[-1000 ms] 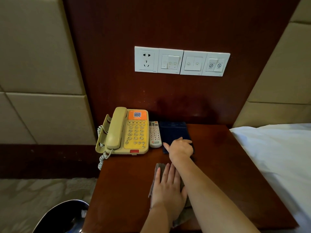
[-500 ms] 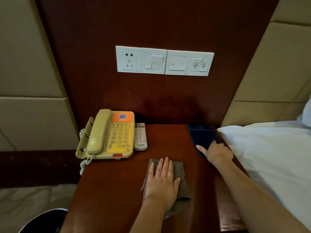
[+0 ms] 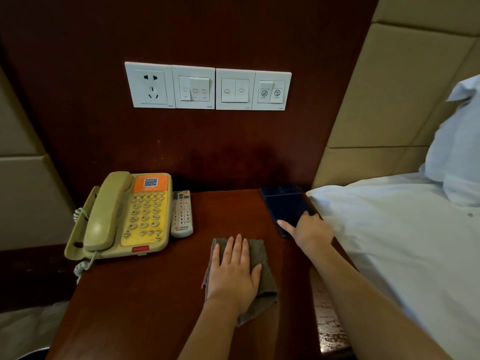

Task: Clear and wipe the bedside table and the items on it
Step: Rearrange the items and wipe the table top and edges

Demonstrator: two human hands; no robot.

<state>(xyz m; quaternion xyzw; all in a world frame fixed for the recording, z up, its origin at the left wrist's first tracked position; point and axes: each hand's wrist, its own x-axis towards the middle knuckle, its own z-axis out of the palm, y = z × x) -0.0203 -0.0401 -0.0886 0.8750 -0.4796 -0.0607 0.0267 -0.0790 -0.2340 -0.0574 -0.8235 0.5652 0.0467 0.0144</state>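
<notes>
Grey-brown cloth [image 3: 267, 284] lies flat under the left hand [image 3: 235, 271]. The fingers of that hand are straight and close together, and they press the cloth onto the bedside table [image 3: 145, 294] near its middle. The right hand [image 3: 310, 231] is open too. Its fingers rest on the near end of a flat dark blue pad [image 3: 284, 203] and grip nothing. The pad lies at the far right of the table, just beside the white bed [image 3: 402, 229]. At the far left sit a yellow phone [image 3: 130, 214] and a white remote [image 3: 181, 214], side by side. White switches [image 3: 207, 87] are on the wall above.
</notes>
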